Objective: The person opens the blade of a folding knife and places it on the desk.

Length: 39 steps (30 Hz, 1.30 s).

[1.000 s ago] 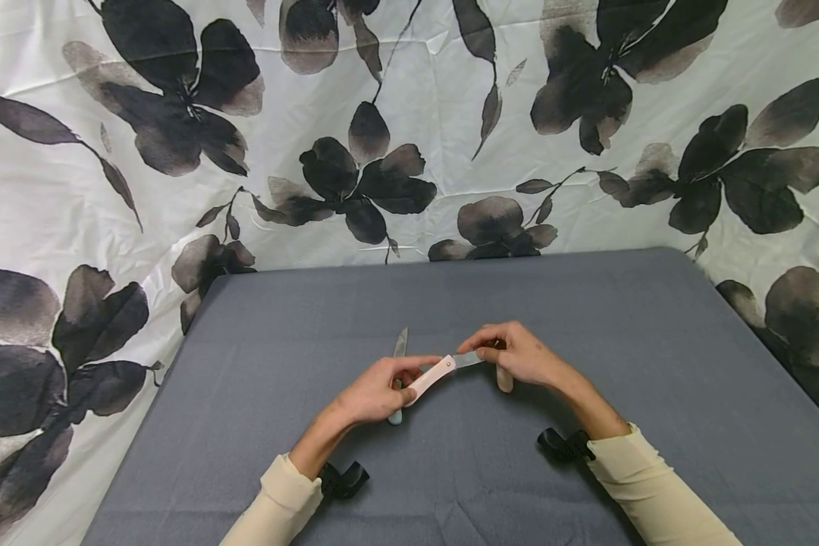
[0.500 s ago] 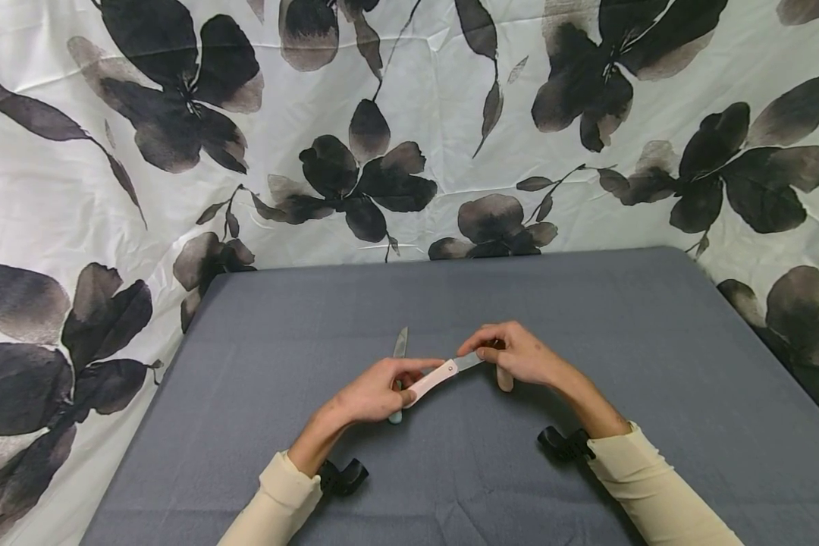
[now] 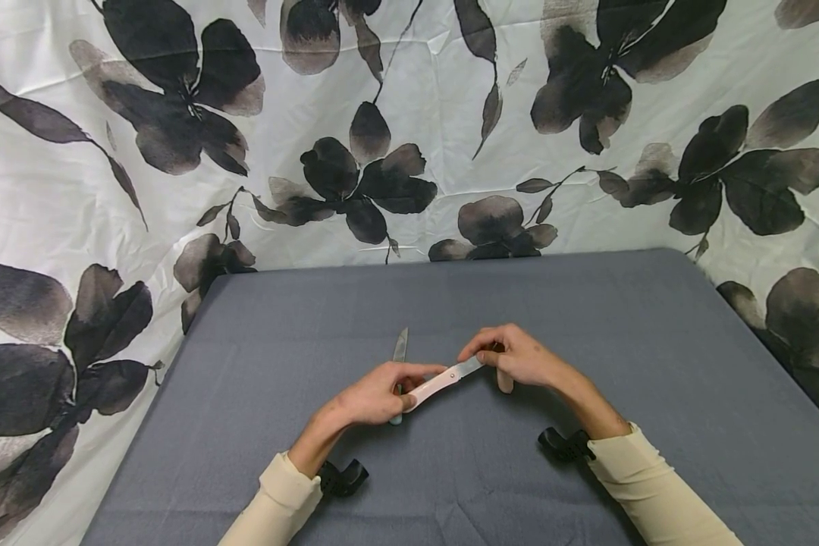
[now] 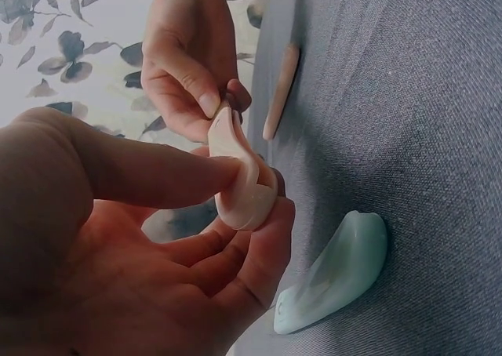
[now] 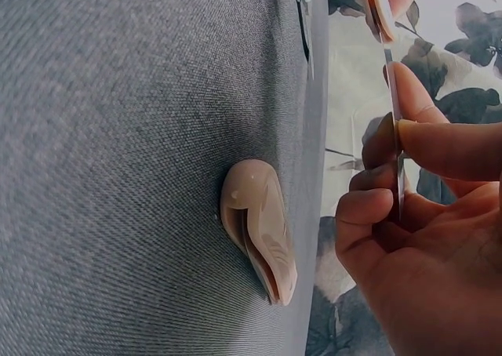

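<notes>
Head view: the pink knife [image 3: 444, 381] is held between both hands above the table [image 3: 300, 318], long axis slanting up rightward from left hand [image 3: 380, 392] to right hand [image 3: 522, 356]. The left hand pinches the handle [image 3: 425, 394], the right the blade [image 3: 470, 366]; each is nearest its own end. Right fingers hide the blade's tip. The green knife [image 4: 337, 274] lies partly covered by the left hand; the beige knife [image 5: 259, 223] sits below the right, mostly hidden from the head.
</notes>
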### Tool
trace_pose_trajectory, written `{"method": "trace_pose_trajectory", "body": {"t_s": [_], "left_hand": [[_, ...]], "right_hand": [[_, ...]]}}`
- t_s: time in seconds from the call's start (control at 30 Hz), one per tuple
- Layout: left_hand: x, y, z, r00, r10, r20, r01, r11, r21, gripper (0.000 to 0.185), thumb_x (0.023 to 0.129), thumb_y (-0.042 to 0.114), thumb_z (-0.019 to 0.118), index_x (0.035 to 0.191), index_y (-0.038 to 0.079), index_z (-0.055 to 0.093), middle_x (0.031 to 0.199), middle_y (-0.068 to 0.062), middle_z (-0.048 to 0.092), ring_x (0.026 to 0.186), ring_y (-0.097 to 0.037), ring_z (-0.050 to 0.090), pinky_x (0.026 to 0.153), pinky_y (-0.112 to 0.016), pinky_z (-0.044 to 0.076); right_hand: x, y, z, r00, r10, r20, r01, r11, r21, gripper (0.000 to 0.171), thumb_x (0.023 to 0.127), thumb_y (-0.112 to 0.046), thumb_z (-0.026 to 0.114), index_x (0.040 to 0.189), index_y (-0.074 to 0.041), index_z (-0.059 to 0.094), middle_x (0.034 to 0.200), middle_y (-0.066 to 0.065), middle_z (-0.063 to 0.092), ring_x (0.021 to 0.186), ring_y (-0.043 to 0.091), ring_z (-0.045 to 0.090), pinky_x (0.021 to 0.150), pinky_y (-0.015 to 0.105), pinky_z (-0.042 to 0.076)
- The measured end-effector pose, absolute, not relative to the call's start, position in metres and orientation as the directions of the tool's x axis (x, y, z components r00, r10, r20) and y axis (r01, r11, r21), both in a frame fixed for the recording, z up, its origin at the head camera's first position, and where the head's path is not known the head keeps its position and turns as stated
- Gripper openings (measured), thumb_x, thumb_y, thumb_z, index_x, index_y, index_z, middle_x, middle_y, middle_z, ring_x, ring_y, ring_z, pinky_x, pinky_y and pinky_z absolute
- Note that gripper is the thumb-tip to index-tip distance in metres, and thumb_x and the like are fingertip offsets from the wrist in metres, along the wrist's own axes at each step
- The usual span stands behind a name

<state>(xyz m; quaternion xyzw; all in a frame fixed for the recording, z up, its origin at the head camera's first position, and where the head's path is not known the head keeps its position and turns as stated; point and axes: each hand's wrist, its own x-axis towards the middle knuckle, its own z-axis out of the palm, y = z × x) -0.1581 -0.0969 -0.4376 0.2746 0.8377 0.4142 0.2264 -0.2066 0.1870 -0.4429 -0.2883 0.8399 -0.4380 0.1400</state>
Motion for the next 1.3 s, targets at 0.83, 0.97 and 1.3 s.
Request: {"method": "trace_pose_trajectory", "body": {"t_s": [0.83,0.97,1.3], "left_hand": [[-0.152,-0.086,-0.451,-0.806,0.585,-0.093,0.214,0.434,0.875,0.061,0.093,-0.006,0.059,0.150,0.015,0.057,0.112,-0.019,0.070,0.086,-0.013,0.062,0.068,-0.024,0.050],[-0.152,-0.081,-0.455,-0.824,0.561,-0.074,0.196,0.406,0.893,0.060,0.093,-0.006,0.061,0.149,0.014,0.057,0.111,-0.017,0.070,0.086,-0.013,0.062,0.070,-0.023,0.050],[-0.148,-0.069,-0.458,-0.856,0.514,-0.058,0.142,0.341,0.929,0.062,0.095,-0.005,0.065,0.153,0.014,0.052,0.116,-0.019,0.069,0.089,-0.011,0.063,0.076,-0.019,0.053]], "right_hand": [[-0.210,0.185,-0.453,-0.908,-0.418,0.022,-0.175,0.332,-0.927,0.041,0.101,-0.005,0.062,0.141,0.004,0.054,0.106,0.021,0.072,0.082,0.022,0.067,0.074,0.031,0.056],[-0.211,0.181,-0.456,-0.930,-0.368,0.018,-0.105,0.218,-0.970,0.046,0.100,0.000,0.062,0.142,0.011,0.046,0.098,0.017,0.070,0.075,0.015,0.067,0.072,0.031,0.060],[-0.213,0.169,-0.461,-0.962,-0.271,0.043,-0.031,-0.047,-0.998,0.044,0.100,0.005,0.059,0.138,0.008,0.038,0.099,0.006,0.065,0.073,0.012,0.070,0.071,0.030,0.063]]}}
